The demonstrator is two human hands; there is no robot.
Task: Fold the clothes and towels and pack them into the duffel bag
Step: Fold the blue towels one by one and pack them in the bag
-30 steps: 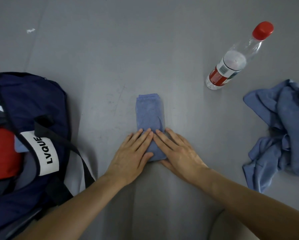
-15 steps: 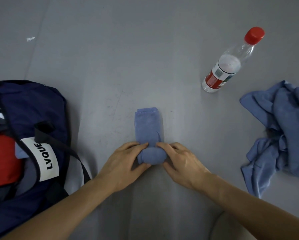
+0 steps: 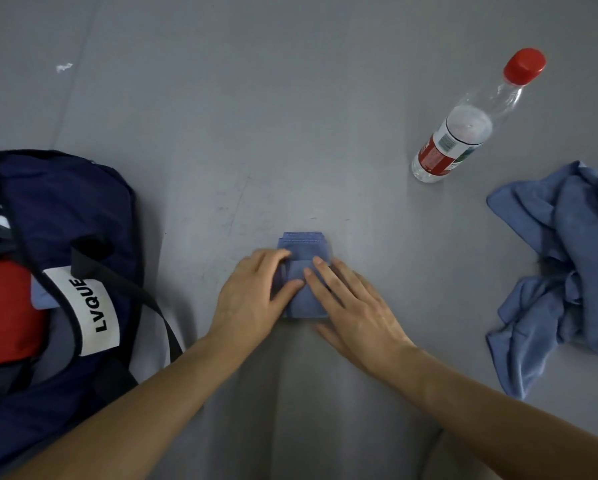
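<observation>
Pressing down on the small folded blue towel (image 3: 304, 245), we have both hands on top of it, and it lies flat on the grey floor (image 3: 256, 116) directly under our palms. Our left hand (image 3: 252, 299) covers the towel's left side; its fingers are only a little bent and lie on the cloth, and the thumb (image 3: 290, 287) reaches across the upper layer, so nothing is clamped. Our right hand (image 3: 359, 310) rests on the right side with straight fingers (image 3: 321, 271) spread flat, also holding nothing. Only the far edge of the towel and a strip between the two hands are visible. Well to the left of the hands the dark navy duffel bag (image 3: 65, 209) lies open, with a white label (image 3: 93, 310) reading LVQUE and a red garment (image 3: 3, 306) inside. To the right of the hands, apart from them, there is a crumpled blue cloth (image 3: 574, 258). Beyond the right hand, farther away, a clear bottle (image 3: 463, 129) with a red cap stands on the floor.
</observation>
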